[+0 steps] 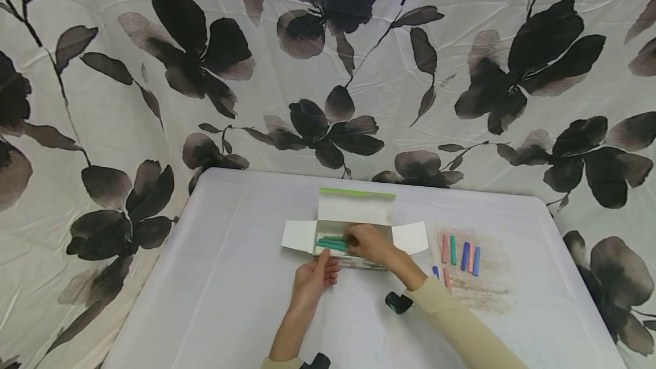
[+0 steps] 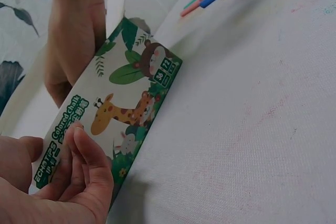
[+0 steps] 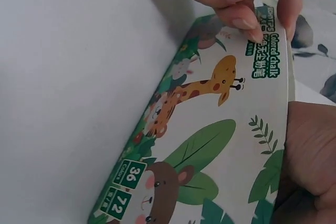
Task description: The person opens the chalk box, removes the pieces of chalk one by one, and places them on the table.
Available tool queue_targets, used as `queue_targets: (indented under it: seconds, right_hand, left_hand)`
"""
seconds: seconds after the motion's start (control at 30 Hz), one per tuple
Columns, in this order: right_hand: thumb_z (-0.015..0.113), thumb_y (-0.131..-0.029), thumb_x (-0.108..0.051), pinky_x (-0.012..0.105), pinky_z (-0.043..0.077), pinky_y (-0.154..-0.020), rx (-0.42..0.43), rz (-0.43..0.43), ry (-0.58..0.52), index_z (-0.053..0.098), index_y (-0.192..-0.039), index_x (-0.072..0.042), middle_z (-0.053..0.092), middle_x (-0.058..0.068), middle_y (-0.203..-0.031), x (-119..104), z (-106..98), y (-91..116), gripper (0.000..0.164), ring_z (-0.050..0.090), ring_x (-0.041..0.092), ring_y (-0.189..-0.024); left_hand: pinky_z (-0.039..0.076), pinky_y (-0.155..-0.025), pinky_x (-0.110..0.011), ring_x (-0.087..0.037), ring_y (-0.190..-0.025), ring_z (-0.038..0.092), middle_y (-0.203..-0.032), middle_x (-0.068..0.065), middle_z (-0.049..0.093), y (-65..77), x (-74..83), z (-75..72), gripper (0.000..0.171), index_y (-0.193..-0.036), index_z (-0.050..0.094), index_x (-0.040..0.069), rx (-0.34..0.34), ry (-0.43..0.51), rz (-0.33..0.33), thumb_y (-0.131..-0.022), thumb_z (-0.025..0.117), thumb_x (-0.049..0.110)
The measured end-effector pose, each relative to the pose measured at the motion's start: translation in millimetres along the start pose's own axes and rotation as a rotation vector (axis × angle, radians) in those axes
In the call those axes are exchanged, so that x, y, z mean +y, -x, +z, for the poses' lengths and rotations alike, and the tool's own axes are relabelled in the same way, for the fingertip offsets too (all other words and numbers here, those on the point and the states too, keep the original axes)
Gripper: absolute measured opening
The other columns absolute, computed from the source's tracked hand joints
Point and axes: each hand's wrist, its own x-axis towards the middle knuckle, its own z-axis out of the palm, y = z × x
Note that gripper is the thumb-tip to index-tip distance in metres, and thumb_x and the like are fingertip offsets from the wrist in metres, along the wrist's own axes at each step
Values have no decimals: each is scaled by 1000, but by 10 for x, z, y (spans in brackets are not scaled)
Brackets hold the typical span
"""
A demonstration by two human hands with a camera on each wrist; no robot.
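Observation:
An open cardboard chalk box (image 1: pixel 356 205) stands on the table with its lid raised and side flaps spread. Green chalk sticks (image 1: pixel 330 245) lie inside at its left. My right hand (image 1: pixel 370 244) reaches down into the box, fingers bent beside the sticks' right ends; the box wall hides its fingertips in the right wrist view, so whether it holds a stick cannot be told. My left hand (image 1: pixel 314 278) holds the near wall by its left part, thumb at the rim and curled fingers against the printed front (image 2: pixel 118 85), which shows a giraffe and the words "Colored chalk".
Several pink, green and blue chalk sticks (image 1: pixel 465 255) lie right of the box, on a brownish dust smudge (image 1: pixel 484 295). More sticks (image 1: pixel 435 271) lie partly behind the right forearm. Floral cloth (image 1: pixel 318 73) hangs behind the white table (image 1: pixel 215 300).

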Motion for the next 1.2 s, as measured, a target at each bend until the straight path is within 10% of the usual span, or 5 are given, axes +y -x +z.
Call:
queue_targets:
  seconds: [0.43, 1.2]
  right_hand:
    - [79, -89, -4, 32, 49, -66, -91, -59, 313, 71, -92, -3, 69, 6, -83, -183, 109, -251, 9, 53, 14, -69]
    - [72, -94, 2, 31, 56, -82, -186, -173, 100, 72, -106, -1, 72, 7, -99, -127, -64, -222, 13, 64, 18, -88]
  left_hand:
    - [56, -67, -21, -10, -74, 61, -92, -10, 72, -15, -30, -17, 54, -114, 64, -18, -21, 1, -8, -108, 55, 35]
    - [56, -66, -19, -8, -73, 62, -88, -7, 73, -7, 2, 12, 57, -109, 67, -16, 11, -1, 2, -105, 60, 41]
